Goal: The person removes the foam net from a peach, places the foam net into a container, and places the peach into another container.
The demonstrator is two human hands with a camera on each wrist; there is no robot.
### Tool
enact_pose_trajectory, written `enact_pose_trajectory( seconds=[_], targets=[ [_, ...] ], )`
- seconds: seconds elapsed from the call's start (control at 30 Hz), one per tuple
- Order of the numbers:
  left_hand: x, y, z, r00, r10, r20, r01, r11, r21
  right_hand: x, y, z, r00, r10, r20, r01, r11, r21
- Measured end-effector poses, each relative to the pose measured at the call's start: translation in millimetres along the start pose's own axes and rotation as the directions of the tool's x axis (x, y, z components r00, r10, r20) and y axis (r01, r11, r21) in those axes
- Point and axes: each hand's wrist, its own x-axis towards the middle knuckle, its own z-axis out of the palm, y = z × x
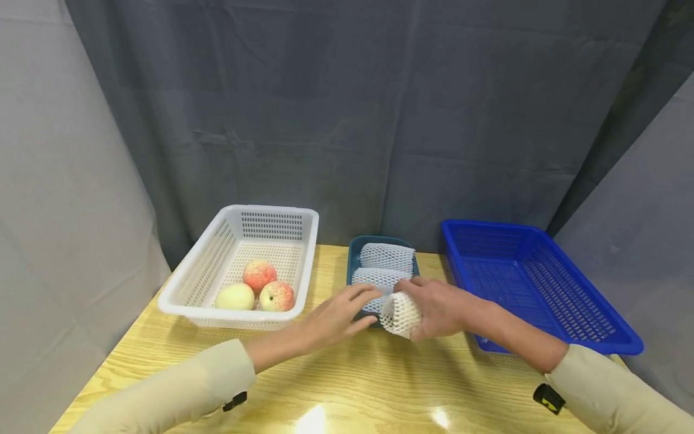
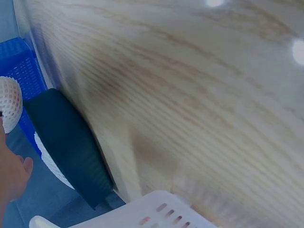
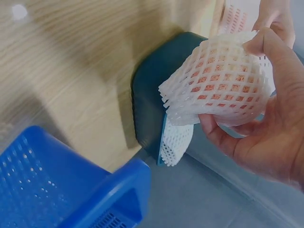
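Observation:
My right hand (image 1: 441,306) grips a peach (image 3: 223,89) wrapped in a white foam net sleeve (image 1: 400,314). Red and pale yellow skin shows through the mesh in the right wrist view, and the sleeve's loose end sticks out past the fruit. Just left of it, my left hand (image 1: 341,314) hovers with relaxed fingers apart and holds nothing. Both hands are at the near end of a dark teal tray (image 1: 353,253). Flattened foam sleeves (image 1: 386,258) lie inside that tray, partly hidden by the hands.
At the left stands a white perforated basket (image 1: 312,253) with three peaches (image 1: 259,275) in its near part. A blue perforated basket (image 1: 582,277) sits at the right. All stand on a wooden table (image 1: 347,386), with a grey curtain (image 1: 325,120) behind.

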Motion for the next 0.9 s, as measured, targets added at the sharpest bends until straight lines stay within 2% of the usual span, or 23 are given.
enact_pose_trajectory(
  seconds=[0.37,0.9],
  targets=[
    [-8.5,-3.5,4.9,1.0,-0.003,0.02,0.002,1.0,0.025,-1.2,-4,8,1.0,0.011,0.0,-0.011,0.999,-0.046],
    [-13.2,-2.4,3.7,1.0,-0.014,0.019,0.013,1.0,0.026,-1.9,-26,9,0.995,0.028,0.094,-0.024,0.999,-0.046]
  ],
)
